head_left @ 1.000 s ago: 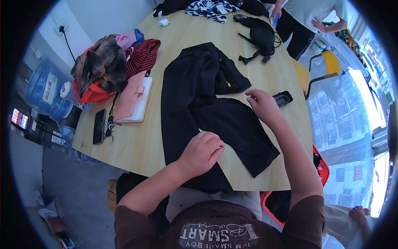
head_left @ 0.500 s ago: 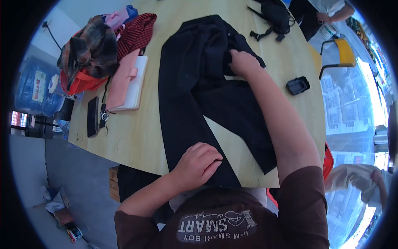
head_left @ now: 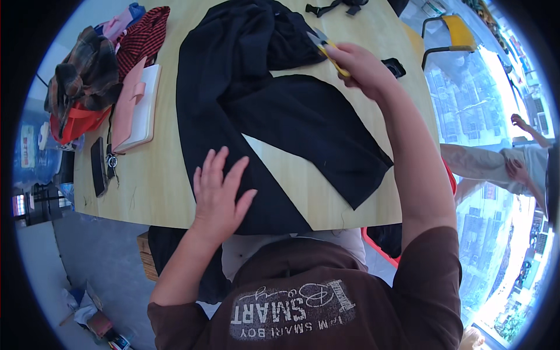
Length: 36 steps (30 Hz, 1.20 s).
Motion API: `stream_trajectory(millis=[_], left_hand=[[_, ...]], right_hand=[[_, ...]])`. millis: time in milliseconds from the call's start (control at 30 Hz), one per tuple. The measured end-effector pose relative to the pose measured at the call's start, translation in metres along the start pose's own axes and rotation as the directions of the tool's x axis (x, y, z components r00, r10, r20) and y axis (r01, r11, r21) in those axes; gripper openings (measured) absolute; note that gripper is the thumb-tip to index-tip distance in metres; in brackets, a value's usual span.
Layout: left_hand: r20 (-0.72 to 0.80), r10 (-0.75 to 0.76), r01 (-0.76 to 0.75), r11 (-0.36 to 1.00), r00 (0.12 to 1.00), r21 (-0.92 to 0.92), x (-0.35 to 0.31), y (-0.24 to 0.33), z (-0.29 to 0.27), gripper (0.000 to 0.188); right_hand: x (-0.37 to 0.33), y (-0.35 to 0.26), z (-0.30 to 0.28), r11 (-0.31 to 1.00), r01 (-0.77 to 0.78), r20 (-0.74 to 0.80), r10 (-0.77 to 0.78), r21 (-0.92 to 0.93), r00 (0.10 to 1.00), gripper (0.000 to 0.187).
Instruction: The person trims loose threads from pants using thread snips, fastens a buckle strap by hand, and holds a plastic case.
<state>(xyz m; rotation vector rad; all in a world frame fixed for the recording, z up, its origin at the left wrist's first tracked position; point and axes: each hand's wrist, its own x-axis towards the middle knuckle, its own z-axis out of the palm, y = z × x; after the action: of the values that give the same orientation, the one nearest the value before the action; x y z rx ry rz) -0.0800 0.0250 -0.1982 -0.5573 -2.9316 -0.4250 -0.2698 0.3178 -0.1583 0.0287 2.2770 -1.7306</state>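
Note:
Black trousers (head_left: 216,87) lie spread on the wooden table, the waist at the far side and the two legs reaching toward me. My left hand (head_left: 217,192) rests with fingers spread on the lower end of the left trouser leg. In my right hand (head_left: 364,69) is a pair of scissors (head_left: 330,50) with yellow handles. Their blades point up and to the left, just beside the upper part of the trousers. My fingers cover part of the handles.
To the left are a pink notebook (head_left: 131,108), a phone (head_left: 100,166), keys (head_left: 111,160) and a red bag (head_left: 81,123) heaped with clothes. A small black case (head_left: 395,67) and black straps (head_left: 338,7) lie farther right. Beyond the table's right edge stands a yellow chair (head_left: 458,32).
My right hand has come away from the trousers and now shows the scissors. The left hand has opened its fingers onto the trouser leg. The whole view has shifted.

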Motion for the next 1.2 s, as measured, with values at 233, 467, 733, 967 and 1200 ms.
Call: stream_trajectory(millis=[233,467,733,967,1200], left_hand=[[0.026,0.214,-0.215,0.964,0.976,0.156,0.043,-0.035,0.030,0.048],[0.039,0.232,-0.234,0.934,0.972,0.269,0.117,-0.075,0.030,0.037],[-0.326,0.360,-0.414,0.903,0.874,-0.113,0.069,0.056,0.033,0.011],[-0.268,0.327,-0.383,0.904,0.906,-0.191,0.025,0.141,0.055,0.015],[-0.153,0.374,-0.402,0.878,0.915,-0.260,0.015,0.126,0.061,0.012]], right_hand=[[-0.165,0.057,-0.009,0.928,-0.180,-0.170,0.244,0.326,0.955,0.020],[-0.222,0.078,-0.001,0.843,0.013,-0.222,0.127,0.538,0.967,0.018],[-0.245,0.084,-0.001,0.844,0.002,-0.255,0.160,0.536,0.954,0.022],[-0.255,0.081,0.009,0.950,-0.083,-0.219,0.154,0.300,0.963,0.031],[-0.258,0.081,0.019,0.999,0.030,-0.221,-0.025,0.019,0.975,0.032]])
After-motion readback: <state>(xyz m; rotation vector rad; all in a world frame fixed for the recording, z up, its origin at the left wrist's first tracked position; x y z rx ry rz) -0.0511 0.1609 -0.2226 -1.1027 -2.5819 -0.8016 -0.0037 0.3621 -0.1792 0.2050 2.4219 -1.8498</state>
